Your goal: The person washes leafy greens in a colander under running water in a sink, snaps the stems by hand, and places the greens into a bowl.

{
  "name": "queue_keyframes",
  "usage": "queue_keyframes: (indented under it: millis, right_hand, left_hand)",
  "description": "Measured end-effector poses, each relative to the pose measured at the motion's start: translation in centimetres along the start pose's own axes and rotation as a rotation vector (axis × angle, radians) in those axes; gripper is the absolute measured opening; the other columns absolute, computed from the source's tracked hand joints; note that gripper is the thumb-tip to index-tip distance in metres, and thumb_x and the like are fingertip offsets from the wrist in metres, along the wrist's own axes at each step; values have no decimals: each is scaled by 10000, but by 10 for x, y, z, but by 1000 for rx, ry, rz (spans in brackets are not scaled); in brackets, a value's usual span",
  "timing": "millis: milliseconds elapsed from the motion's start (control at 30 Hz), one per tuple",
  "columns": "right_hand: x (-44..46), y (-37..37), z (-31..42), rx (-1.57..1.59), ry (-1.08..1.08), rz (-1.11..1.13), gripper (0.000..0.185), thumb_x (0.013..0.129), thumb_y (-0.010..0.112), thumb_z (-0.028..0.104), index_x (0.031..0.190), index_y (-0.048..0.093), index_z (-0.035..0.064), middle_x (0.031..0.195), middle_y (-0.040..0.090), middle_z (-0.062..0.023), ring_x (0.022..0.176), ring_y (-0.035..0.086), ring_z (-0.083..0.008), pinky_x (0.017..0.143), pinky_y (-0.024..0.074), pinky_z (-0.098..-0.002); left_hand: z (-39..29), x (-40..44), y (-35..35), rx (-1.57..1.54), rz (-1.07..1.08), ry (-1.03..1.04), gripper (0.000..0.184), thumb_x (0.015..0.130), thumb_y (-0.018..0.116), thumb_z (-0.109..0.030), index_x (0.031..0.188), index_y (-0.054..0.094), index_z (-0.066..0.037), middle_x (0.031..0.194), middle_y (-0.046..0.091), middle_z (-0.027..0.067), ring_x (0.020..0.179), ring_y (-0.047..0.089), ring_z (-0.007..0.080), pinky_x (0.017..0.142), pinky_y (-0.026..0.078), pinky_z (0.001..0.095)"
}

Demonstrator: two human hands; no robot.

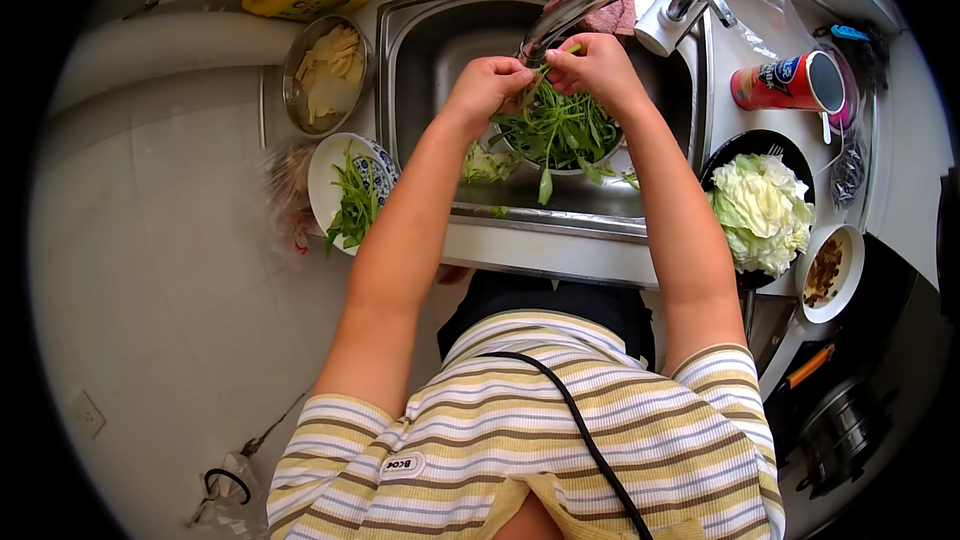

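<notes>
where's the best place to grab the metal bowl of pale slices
Probably the rim of the metal bowl, on its left side, coming from the outer left with the left hand: the round rim looks uncovered there, while the white bowl crowds the near side and the slices fill the middle.

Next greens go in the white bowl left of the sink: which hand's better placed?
Left, probably: the left hand is nearer the white bowl; the right hand is farther across the sink.
</notes>
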State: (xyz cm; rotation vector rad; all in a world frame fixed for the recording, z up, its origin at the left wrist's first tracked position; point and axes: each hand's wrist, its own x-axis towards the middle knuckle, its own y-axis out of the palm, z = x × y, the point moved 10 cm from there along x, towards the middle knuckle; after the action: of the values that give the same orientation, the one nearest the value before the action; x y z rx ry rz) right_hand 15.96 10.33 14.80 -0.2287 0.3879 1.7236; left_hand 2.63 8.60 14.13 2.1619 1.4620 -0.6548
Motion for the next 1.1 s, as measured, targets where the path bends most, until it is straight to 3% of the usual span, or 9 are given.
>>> queue_keyframes:
  millis: [200,433,633,700,833,967,1000,1033,1100]
  right_hand:
    - [-2,0,-2,165,59,10,198,799,663,160,746,583,-14,642,612,-87,531,602,-143,476,504,-248]
    - [-6,1,-4,311,109,-15,178,776,684,149,763,588,-1,677,617,-84,566,605,-140,499,508,-255]
    - [-7,7,14,-239,-20,77,171,704,693,136,644,610,-1,594,608,-96,576,619,-183,521,502,-308]
    - [-22,17,61,-862,-514,-125,176,653,666,159,605,610,-2,598,604,-160,617,623,-294,585,508,-371]
    - [-34,15,63,-881,-546,-390,165,641,624,173,625,620,8,640,600,-188,669,611,-349,631,492,-425]
    - [-42,-23,30,-399,-324,-577,160,662,613,138,662,597,-21,591,593,-141,535,594,-271,532,481,-356]
    - [-27,-37,-22,258,-32,-439,106,697,598,96,655,594,-2,537,551,-53,452,521,-148,454,429,-272]
    - [-27,-50,-35,509,-26,-379,69,725,591,63,675,601,17,524,501,7,439,461,-78,420,375,-220]
    - [-48,-69,-33,291,20,-326,82,736,588,77,692,595,8,529,508,0,436,459,-81,419,363,-221]
  left_hand:
    - [-9,-7,23,-131,184,-74,97,847,593,-180,853,583,-83,786,598,-4,675,549,83,580,439,231]
    - [-8,-1,7,19,48,-47,105,854,589,-203,844,598,-99,754,585,-35,672,524,65,570,383,203]
    - [-10,3,8,119,115,-5,105,842,608,-180,841,602,-75,735,569,-33,666,500,59,603,383,202]
    - [-15,6,13,234,110,100,109,830,621,-148,797,626,-45,684,568,-19,618,496,68,583,388,214]
    - [-17,7,6,401,-147,203,133,818,629,-122,742,641,-15,635,566,-4,566,489,78,552,388,225]
    - [-28,-15,-5,353,-309,228,142,821,613,-109,756,634,15,661,578,24,580,508,103,561,402,235]
    - [-25,-17,-10,72,-207,244,119,822,597,-100,761,632,-3,697,585,32,599,522,107,578,424,241]
    - [-25,-19,-18,-207,-103,257,102,822,581,-90,765,630,-22,733,591,40,618,536,111,595,445,248]
    - [-22,-19,-22,-340,84,238,101,877,520,-124,823,574,-58,776,540,34,661,531,135,682,461,280]
